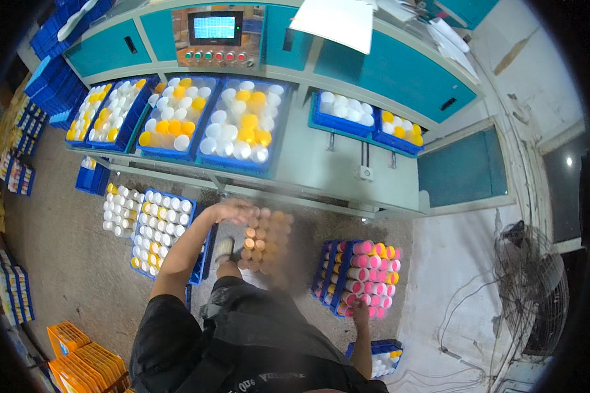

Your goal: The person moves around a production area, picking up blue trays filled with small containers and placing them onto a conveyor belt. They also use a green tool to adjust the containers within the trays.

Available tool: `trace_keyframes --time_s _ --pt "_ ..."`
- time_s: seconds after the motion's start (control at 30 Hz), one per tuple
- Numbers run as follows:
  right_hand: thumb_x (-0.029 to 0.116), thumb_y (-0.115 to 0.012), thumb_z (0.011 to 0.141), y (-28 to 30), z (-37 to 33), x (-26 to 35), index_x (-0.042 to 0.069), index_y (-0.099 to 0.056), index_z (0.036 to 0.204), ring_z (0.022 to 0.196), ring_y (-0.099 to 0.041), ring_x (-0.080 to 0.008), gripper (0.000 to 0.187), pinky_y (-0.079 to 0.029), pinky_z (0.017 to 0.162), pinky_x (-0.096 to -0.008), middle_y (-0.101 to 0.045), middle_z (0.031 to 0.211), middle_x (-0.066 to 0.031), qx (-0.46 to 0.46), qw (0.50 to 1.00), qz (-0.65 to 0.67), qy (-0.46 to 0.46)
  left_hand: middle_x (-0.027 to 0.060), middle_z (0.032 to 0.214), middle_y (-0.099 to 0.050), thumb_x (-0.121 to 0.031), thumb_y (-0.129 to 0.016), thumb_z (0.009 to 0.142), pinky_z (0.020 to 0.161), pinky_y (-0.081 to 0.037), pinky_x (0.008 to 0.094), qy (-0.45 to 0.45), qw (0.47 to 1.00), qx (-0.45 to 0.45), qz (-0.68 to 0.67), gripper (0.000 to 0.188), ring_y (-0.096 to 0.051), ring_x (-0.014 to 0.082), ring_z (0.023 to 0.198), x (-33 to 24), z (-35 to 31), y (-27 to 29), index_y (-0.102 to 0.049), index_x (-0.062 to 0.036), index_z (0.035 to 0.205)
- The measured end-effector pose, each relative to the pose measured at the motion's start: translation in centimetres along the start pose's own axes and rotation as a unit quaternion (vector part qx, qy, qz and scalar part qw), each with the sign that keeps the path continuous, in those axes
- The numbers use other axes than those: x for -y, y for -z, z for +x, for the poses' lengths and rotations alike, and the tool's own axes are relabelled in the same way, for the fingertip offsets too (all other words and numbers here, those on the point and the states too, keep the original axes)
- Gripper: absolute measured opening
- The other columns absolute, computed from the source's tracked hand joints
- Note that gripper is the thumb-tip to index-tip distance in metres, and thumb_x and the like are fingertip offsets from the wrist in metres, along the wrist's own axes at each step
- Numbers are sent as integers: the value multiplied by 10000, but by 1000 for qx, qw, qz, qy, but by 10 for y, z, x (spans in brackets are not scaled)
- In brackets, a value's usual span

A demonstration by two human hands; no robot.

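My left hand [235, 211] reaches forward with its fingers stretched out, by the upper left corner of a block of round orange-brown pieces [261, 243]. Those pieces stand close together in rows, and their right side is smeared; what bears them cannot be made out. Low on the right, my right hand [360, 310] is at the near side of a stack of pink, white and yellow cup-like pieces [373, 275]. Its fingers are too small and partly hidden to show a grip. Blue crates [328, 275] stand against that stack's left side.
A teal machine with a screen [215, 28] spans the front. Its grey ledge [295, 177] bears blue crates [200, 157] of white and yellow pieces. More filled crates [135, 252] stand on the floor at left. Orange crates [88, 367] lie lower left; a fan [534, 288] stands right.
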State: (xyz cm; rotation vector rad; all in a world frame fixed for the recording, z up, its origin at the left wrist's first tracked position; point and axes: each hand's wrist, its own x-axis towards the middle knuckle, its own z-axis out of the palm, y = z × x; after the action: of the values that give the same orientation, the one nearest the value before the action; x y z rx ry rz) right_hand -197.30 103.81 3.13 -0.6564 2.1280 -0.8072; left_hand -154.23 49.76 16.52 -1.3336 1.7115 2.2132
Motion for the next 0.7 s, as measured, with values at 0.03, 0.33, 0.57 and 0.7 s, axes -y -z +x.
trace_keyframes --time_s 0.03,0.33,0.57,0.7 --pt "162 -598 909 -4 15 33 45 -570 1126 699 -646 -185 247 -512 521 -292 -636 880 -78 -23 998 35 47 121 1116 -656 -330 -692 866 737 -526 288 15 999 36 37 564 -656 188 888 -9 -4 20 -536 5 1293" --pt "165 -572 941 -133 -2 155 46 -557 1122 712 -631 -166 218 -498 574 -290 -634 914 -65 45 972 -212 -92 303 1334 -446 -263 -736 755 1027 -354 507 -276 730 -560 278 897 -426 464 1228 -152 96 293 -249 24 1451" --pt "199 -584 922 -221 -62 171 52 -571 1124 768 -635 -178 250 -506 625 -315 -648 953 -75 147 944 -226 -191 306 1302 -426 -174 -724 745 1022 -321 513 -128 780 -575 212 1025 -399 466 1171 -217 133 371 -70 -103 1530" --pt "219 -590 912 -218 -45 184 56 -579 1125 799 -638 -185 269 -510 655 -330 -655 975 -80 153 949 -216 -173 248 1011 -643 -82 -630 765 834 -468 506 -75 813 -534 221 997 -611 432 951 -217 125 377 -27 -236 1543"
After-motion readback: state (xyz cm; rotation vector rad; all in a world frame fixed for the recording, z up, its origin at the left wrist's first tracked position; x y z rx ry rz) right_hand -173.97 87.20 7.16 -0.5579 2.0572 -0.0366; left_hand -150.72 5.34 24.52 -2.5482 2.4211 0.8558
